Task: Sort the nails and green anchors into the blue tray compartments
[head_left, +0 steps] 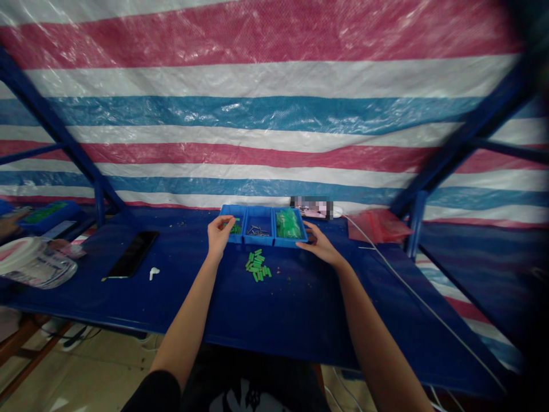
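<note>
Bench (pixel 274 320), dark blue top. Three blue bins stand in a row near its far edge, walls touching.

Left hand (pixel 218 237): fingers (pixel 226 221) narrow, bunched, tips over the left bin (pixel 229 239). Green pieces (pixel 235 229) lie in that bin, just beside the fingertips. Whether the fingers pinch one, cannot tell.

Right hand (pixel 321 246): fingers (pixel 305 242) wide and flat, not gripping, tips touching the near corner of the right bin (pixel 291 244).

Middle bin (pixel 258 242) holds bent metal pins (pixel 258 231). Right bin holds a bright green mass (pixel 288 223), packed too tightly to resolve.

Loose pile (pixel 257 265) of green pieces on the bench, at 6 o'clock from the middle bin, between the hands.

At 9 o'clock from the bins: phone (pixel 132 253), black, lying flat; white earbud (pixel 153 273) near it. Farther out, a clear tub (pixel 36 263) and a fourth blue bin (pixel 49 216) with green contents.

At 3 o'clock: red plastic bag (pixel 377 226), white cable (pixel 412 286) running toward the near bench edge.

Striped tarp (pixel 257 114) hangs behind the bench.
</note>
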Demonstrator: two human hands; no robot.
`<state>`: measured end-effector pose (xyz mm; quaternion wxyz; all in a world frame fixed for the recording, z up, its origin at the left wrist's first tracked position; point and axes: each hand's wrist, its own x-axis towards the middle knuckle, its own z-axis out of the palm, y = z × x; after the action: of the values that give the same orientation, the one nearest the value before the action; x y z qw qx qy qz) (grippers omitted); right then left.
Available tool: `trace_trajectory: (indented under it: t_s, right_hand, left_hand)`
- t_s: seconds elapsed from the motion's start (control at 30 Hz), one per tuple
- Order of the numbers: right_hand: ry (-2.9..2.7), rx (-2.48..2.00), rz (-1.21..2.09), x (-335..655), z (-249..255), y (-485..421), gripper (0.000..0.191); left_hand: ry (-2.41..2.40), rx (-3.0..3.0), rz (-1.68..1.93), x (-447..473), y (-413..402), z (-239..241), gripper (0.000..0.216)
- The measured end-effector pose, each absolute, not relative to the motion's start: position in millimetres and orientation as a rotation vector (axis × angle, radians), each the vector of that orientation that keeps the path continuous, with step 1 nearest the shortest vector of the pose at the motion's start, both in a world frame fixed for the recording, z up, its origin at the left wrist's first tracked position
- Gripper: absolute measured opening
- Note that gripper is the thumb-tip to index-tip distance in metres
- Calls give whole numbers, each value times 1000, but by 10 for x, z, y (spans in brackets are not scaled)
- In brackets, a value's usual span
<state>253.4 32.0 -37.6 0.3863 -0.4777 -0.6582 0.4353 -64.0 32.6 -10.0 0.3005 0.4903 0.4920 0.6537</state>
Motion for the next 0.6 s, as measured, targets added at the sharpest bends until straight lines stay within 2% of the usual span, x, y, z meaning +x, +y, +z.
trace_trajectory:
  t_s: [0.3,0.6]
  right_hand:
    - [-1678,-1235,1108,2529,-358,308,83]
    - [-1698,-1245,1082,2540,-378,320,81]
  left_hand:
    - [1719,1588,1628,-733,327,-125,17]
    - [1651,1639,1665,-674,253,-78,17]
